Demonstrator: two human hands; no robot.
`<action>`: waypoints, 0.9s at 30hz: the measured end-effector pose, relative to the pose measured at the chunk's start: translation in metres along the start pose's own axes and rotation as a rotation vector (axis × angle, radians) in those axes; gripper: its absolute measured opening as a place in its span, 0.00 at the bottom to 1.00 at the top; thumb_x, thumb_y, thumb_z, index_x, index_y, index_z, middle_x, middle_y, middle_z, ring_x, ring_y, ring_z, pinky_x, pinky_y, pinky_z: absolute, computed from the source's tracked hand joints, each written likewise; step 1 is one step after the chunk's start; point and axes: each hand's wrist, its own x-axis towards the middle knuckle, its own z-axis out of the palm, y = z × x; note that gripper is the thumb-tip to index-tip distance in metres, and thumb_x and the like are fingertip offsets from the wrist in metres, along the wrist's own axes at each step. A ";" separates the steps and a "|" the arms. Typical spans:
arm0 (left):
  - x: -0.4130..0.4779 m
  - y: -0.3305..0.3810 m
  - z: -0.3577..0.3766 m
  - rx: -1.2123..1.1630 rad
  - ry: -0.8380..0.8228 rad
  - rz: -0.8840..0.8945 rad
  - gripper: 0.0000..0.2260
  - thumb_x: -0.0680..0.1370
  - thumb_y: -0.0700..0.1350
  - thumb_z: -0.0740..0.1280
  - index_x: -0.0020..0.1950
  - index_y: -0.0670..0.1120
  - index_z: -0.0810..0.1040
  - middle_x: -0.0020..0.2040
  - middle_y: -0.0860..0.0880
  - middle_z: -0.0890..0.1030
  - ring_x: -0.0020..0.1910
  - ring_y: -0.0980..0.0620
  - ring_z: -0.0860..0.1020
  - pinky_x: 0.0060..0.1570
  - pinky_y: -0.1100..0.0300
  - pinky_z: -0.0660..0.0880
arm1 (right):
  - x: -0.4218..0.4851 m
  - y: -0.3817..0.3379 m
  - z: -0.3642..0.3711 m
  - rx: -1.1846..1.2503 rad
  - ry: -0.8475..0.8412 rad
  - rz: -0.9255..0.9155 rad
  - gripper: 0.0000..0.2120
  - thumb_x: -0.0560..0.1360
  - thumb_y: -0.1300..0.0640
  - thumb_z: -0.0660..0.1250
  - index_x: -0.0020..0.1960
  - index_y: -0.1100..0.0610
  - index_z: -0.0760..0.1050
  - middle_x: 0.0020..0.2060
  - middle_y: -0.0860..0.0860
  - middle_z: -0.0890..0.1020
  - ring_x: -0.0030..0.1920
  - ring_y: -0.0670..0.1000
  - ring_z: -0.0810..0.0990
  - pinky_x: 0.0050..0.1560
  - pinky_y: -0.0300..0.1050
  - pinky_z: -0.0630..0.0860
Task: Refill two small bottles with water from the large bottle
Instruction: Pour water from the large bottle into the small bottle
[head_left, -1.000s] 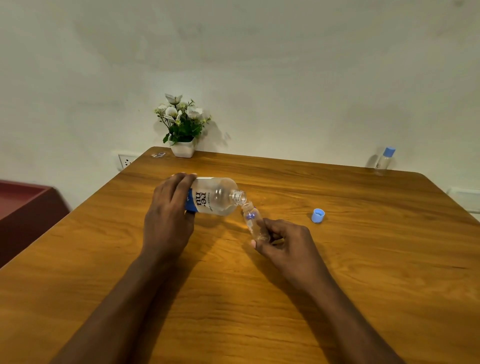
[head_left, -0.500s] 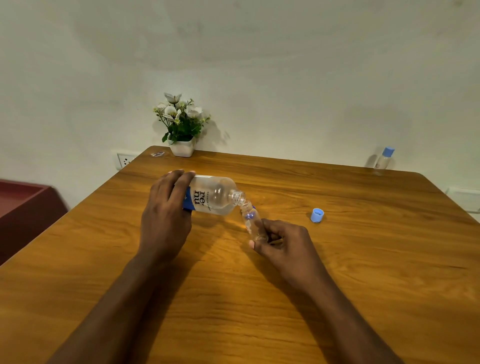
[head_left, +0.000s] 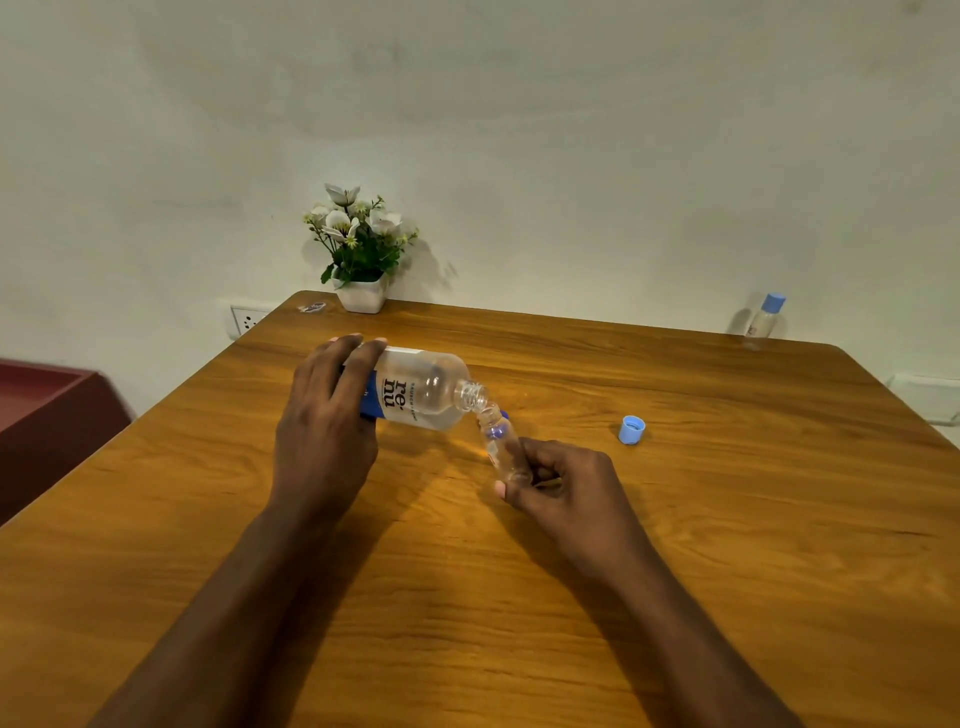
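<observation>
- Large bottle (head_left: 421, 387): held above the worktop (head_left: 727, 545), nearer the person than the flower pot (head_left: 361, 296) and slightly to its right. Its long axis is close to horizontal, with the base to the left and the open neck to the right, tipped a little downward.
- Left hand (head_left: 327, 415): the fingers curl over the labelled base end of the large bottle and grip it from above.
- Small bottle (head_left: 498, 441): uncapped and tilted, mouth up and to the left, meeting the neck of the large bottle. The two openings touch or nearly touch. It sits further right of the flower pot than the large bottle does, and nearer the person.
- Right hand (head_left: 561, 478): thumb and fingers pinch the lower end of the small bottle. This hand is the nearer one to the receiving mouth.
- Governing relation: the large neck sits just above and left of the small mouth. Flow therefore appears to depend on the left hand raising the base end while the right hand holds the mouth in line.
- Contents: both bottles are clear. No stream can be made out, and neither fill level can be read.
- Loose blue cap (head_left: 632, 430): on the worktop, well right of the flower pot and apart from both hands.
- Second small bottle (head_left: 763, 322): upright and capped at the far edge, far right of the flower pot. Its contents cannot be read.
</observation>
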 end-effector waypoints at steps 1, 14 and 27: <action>0.000 0.000 0.000 -0.001 -0.001 -0.002 0.31 0.67 0.28 0.72 0.68 0.41 0.70 0.65 0.39 0.72 0.66 0.39 0.68 0.56 0.43 0.76 | 0.000 0.000 0.000 0.004 -0.001 0.003 0.09 0.70 0.56 0.74 0.50 0.49 0.82 0.36 0.44 0.82 0.37 0.45 0.80 0.41 0.46 0.76; 0.002 0.002 -0.003 0.016 -0.001 0.009 0.31 0.67 0.28 0.72 0.69 0.41 0.70 0.65 0.38 0.72 0.66 0.39 0.68 0.53 0.45 0.75 | 0.000 -0.001 0.000 0.040 -0.014 0.018 0.08 0.71 0.58 0.74 0.49 0.49 0.83 0.36 0.49 0.84 0.35 0.43 0.78 0.39 0.42 0.74; 0.002 0.002 -0.005 0.020 0.021 0.019 0.32 0.67 0.26 0.70 0.69 0.41 0.70 0.65 0.38 0.72 0.66 0.39 0.67 0.52 0.43 0.77 | 0.000 0.000 0.001 0.061 -0.016 0.026 0.12 0.71 0.56 0.74 0.51 0.43 0.82 0.41 0.45 0.85 0.41 0.46 0.83 0.45 0.47 0.78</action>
